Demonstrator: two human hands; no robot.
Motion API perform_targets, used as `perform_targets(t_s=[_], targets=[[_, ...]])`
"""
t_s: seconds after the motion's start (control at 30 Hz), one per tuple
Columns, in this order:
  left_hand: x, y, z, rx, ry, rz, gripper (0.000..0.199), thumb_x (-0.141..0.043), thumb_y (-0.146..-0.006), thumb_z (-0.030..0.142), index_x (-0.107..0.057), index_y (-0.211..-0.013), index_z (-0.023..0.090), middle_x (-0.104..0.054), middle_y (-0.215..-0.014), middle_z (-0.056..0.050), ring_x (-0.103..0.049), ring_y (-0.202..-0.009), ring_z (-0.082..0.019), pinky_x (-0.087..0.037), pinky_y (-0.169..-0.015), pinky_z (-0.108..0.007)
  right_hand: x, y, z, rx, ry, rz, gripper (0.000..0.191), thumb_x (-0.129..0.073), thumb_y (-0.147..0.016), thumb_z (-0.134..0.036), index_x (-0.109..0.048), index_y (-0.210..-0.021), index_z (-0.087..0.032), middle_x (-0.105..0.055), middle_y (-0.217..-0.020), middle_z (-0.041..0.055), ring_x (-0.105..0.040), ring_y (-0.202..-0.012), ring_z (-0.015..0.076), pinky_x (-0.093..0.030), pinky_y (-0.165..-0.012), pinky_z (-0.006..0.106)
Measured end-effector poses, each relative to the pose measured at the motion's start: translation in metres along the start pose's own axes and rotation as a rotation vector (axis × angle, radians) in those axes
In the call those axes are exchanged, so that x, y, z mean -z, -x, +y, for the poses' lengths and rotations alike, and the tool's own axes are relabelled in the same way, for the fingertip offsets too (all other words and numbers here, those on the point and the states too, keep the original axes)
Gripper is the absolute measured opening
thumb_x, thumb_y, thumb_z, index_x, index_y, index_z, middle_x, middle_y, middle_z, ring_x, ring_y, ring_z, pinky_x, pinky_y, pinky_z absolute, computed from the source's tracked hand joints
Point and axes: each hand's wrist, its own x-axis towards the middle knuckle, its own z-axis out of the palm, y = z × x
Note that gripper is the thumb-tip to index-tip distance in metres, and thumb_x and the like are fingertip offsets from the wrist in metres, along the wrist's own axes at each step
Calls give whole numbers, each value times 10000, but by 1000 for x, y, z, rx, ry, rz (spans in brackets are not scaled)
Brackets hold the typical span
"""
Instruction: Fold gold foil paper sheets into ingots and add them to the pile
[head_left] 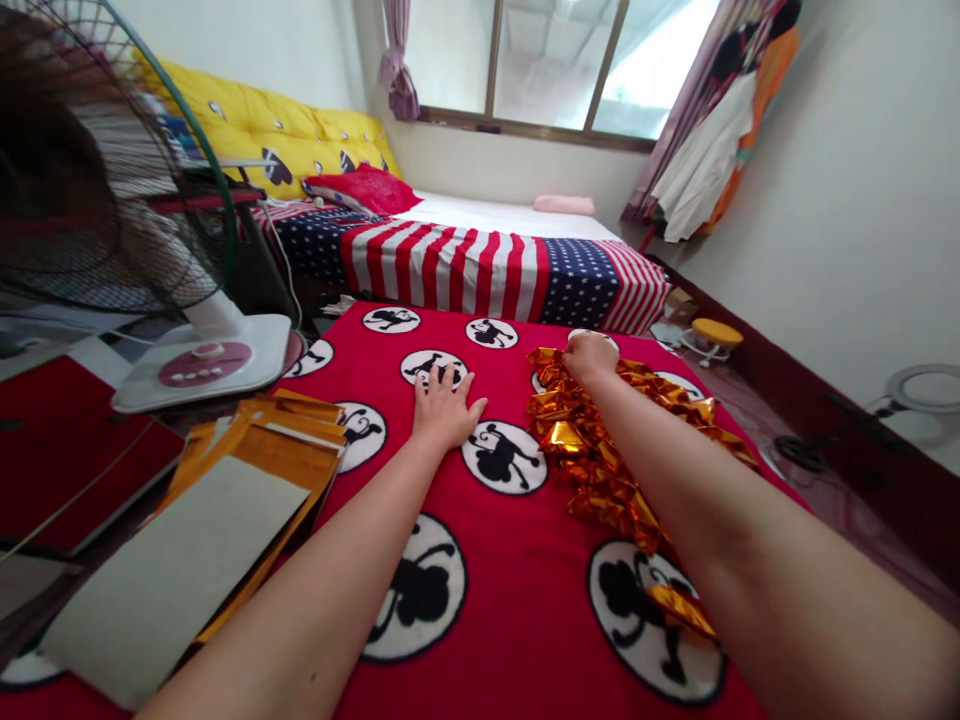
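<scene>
My left hand (444, 408) lies flat on a red cloth (517, 580) printed with black figures in white circles. Its fingers are spread, and nothing is in them. At the far end of a heap of folded gold foil pieces (566, 438), my right hand (591, 358) is closed with curled fingers. Foil shows right beside and below those fingers; what they hold, if anything, is hidden. My right forearm passes over the heap and covers part of it. One loose foil piece (681, 610) lies nearer to me, apart from the others.
To the left, a stack of gold sheets (262, 455) carries a pale grey card (187, 560). Behind it stands an electric fan (202, 362). A bed (465, 265) with a striped cover is beyond the red cloth. A yellow-topped stool (716, 332) is at right.
</scene>
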Motion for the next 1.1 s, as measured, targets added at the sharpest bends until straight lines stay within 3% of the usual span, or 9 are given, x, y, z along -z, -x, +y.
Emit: perform_targets(t_s=[0.23,0.3,0.4,0.5,0.6,0.8,0.9,1.0,1.1], targets=[[-2,-2,-1,-5,16,17,654,-316,-917,612,-402,-1474,279,-311,-1578,-117,-202,-1463,-374,-113,-1158,-603,35,34,-6,-19,-256,169,284,-585,-862,-279,-716,-1098,-187,-704,-1089,125,-654,-972,267,-496,-821,367],[-1,-1,-1,-5,22,19,650,-327,-919,601,-405,-1474,272,-309,-1578,-125,-209,-1462,-377,-115,-1159,-604,54,82,-22,87,-609,217,248,-606,-835,-284,-722,-1018,-164,-719,-997,102,-653,-850,224,-506,-771,336],[3,5,1,-17,33,3,632,-345,-931,556,-401,-1479,245,-291,-1584,-137,-207,-1467,-370,-122,-1172,-576,75,187,-53,163,-1050,-16,241,-620,-826,-327,-701,-997,-177,-709,-896,55,-616,-696,163,-495,-651,280],[9,20,2,-39,83,-59,608,-356,-954,464,-384,-1488,175,-256,-1594,-152,-179,-1482,-344,-126,-1195,-512,75,284,-74,79,-1268,-298,269,-664,-795,-321,-667,-1028,-188,-682,-835,24,-564,-589,127,-451,-548,242],[16,46,0,-73,166,-129,590,-364,-964,383,-363,-1492,119,-223,-1602,-158,-160,-1491,-313,-125,-1209,-478,59,338,-78,-83,-1379,-360,306,-644,-808,-332,-620,-1072,-180,-660,-850,29,-550,-576,122,-433,-514,234],[55,125,-12,-152,240,-203,554,-562,-872,323,-519,-1392,137,-399,-1532,-113,-360,-1424,-241,-309,-1159,-321,32,357,-71,-155,-1400,-213,339,-589,-848,-362,-571,-1127,-170,-623,-802,27,-563,-588,144,-449,-525,249],[86,171,-29,-230,520,-233,297,-550,-875,320,-743,-1051,177,-734,-1129,-65,-674,-1055,-186,-500,-931,-242,31,359,-72,-87,-1352,-187,311,-585,-855,-354,-597,-1109,-176,-632,-771,25,-571,-600,149,-447,-537,243],[114,208,-60,-38,591,149,324,-481,-915,374,-736,-991,189,-758,-926,-47,-700,-848,-177,-536,-808,-263,31,360,-72,-35,-1294,-171,269,-580,-859,-336,-622,-1073,-178,-645,-759,29,-580,-615,156,-452,-552,247],[122,230,-98,85,261,439,286,-560,-855,361,-711,-1043,208,-705,-1112,-85,-627,-1086,-251,-445,-1023,-378,29,359,-72,-8,-1263,-174,218,-565,-865,-317,-636,-1026,-188,-658,-768,35,-592,-625,166,-464,-566,260]])
